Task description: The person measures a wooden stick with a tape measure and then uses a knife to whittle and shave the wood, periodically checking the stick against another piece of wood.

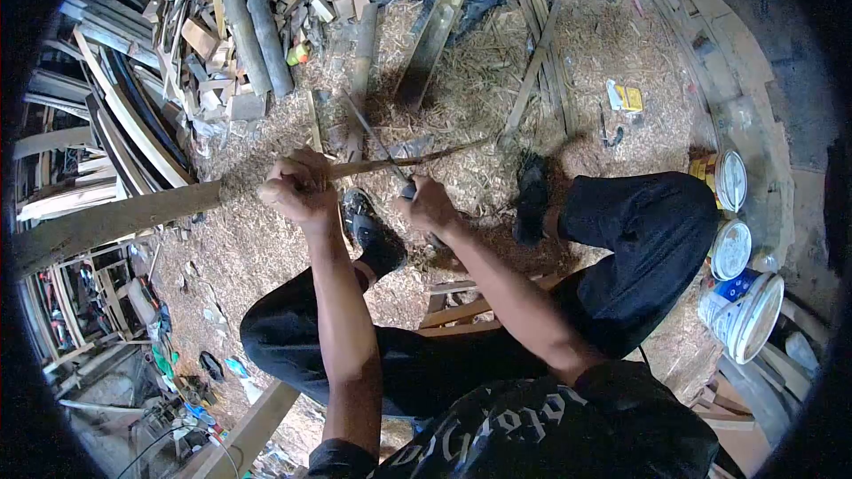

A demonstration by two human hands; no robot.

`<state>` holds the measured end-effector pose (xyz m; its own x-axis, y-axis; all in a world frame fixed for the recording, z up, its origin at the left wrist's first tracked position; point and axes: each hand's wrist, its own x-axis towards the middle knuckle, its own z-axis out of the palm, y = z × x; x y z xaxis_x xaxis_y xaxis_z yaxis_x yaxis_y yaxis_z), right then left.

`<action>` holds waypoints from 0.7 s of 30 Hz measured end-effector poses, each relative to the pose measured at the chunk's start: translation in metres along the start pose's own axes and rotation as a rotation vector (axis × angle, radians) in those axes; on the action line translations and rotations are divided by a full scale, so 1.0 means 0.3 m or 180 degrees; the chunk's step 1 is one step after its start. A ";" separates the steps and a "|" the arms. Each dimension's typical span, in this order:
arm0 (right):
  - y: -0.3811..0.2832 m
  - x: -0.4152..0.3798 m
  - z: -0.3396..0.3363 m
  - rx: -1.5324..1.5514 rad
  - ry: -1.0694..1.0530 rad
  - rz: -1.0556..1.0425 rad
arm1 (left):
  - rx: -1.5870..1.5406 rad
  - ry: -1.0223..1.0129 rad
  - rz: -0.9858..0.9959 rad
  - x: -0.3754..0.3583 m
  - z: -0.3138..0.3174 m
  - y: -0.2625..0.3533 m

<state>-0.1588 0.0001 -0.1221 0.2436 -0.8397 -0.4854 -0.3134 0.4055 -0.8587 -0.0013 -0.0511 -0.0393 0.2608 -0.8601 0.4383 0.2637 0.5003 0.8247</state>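
Note:
My left hand [302, 186] is closed in a fist around a narrow wooden strip [373, 165]. Its thin end runs out to the right, low over the shavings. My right hand [429, 208], fingers wrapped tight, grips a tool by its dark handle [408, 189]. From that handle a long, thin, file-like shaft [367, 129] points up and to the left, crossing over the strip in this view. Below the hands are a dark shoe [362, 217] and my bent knees in black trousers [639, 231]. The part of the strip inside my left fist is hidden.
A heavy plank [115, 222] enters from the left. Wood offcuts [213, 62] and two round logs [257, 31] lie behind. Loose boards [435, 40] rest on the shavings. Several buckets [741, 315] stand at right, and a yellow box [626, 98] lies farther back.

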 end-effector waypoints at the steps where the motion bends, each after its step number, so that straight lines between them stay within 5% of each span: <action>1: 0.021 0.006 0.013 0.0003 0.0000 -0.0003 | 0.0003 -0.0003 0.0001 0.001 0.015 0.013; 8: -0.105 -0.043 0.063 0.0351 0.0326 -0.0852 | 0.0536 -0.0350 0.0043 0.000 -0.040 0.007; 15: 0.102 0.030 0.075 -0.0236 0.0234 -0.0287 | 0.0403 -0.0626 -0.0202 0.027 -0.023 0.017; 18: -0.031 -0.006 0.073 -0.0166 0.0388 -0.0064 | 0.0147 -0.0399 -0.0209 0.028 -0.010 0.013; 21: -0.098 -0.026 0.078 0.0465 0.0269 -0.0717 | -0.0227 -0.0494 -0.0186 0.035 -0.031 0.005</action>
<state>-0.1301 0.0033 -0.0969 0.2127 -0.9392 -0.2695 -0.1230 0.2479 -0.9610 0.0104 -0.0586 -0.0368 0.0981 -0.8903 0.4447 0.3410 0.4499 0.8254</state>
